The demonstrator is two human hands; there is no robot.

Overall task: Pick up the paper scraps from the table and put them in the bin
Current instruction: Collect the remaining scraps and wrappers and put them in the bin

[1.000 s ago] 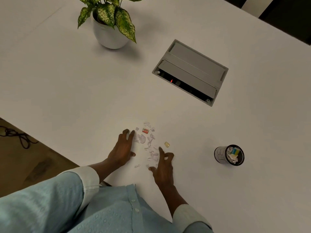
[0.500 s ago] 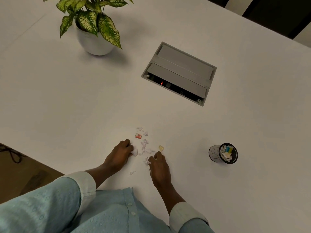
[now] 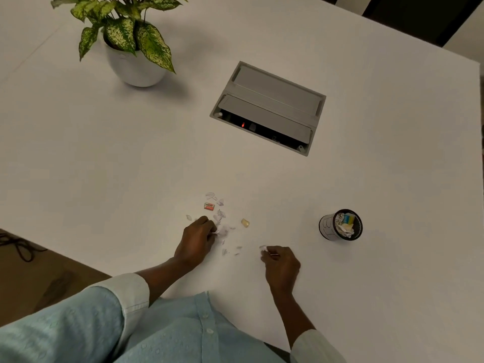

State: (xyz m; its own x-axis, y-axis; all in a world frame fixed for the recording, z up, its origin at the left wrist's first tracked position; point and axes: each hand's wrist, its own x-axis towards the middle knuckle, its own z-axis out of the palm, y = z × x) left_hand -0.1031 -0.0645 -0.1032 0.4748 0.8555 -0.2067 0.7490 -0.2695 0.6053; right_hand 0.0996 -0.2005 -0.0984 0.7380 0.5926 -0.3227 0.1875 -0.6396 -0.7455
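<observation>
Paper scraps (image 3: 218, 216) lie loose on the white table (image 3: 104, 158), in a small scatter near its front edge. Most are white. Among them: one red-printed scrap (image 3: 209, 206) toward the far side, and one yellowish scrap (image 3: 245, 222) off to the right of the cluster. A few tiny white bits (image 3: 230, 250) sit nearer the person, between the two hands.

Left hand (image 3: 195, 242) rests on the table at the near-left side of the scatter, fingers curled in, closed around white paper that shows at the fingertips.

Right hand (image 3: 281, 265) is apart from the cluster, to its right, fingers pinched together on a small white scrap (image 3: 263, 248) that pokes out past the thumb.

Bin (image 3: 340, 225): a small black-rimmed cylinder standing upright on the table, well to the right of the scraps and beyond the right hand. Already holds crumpled white, yellow and blue paper.

Farther back: a grey recessed socket box (image 3: 269, 106) set into the tabletop, flap partly raised, a red light showing inside. At far left, a potted plant (image 3: 131, 48) with speckled green leaves in a white pot.

Light blue shirt sleeves (image 3: 78, 323) with pale cuffs fill the lower edge of the view.
</observation>
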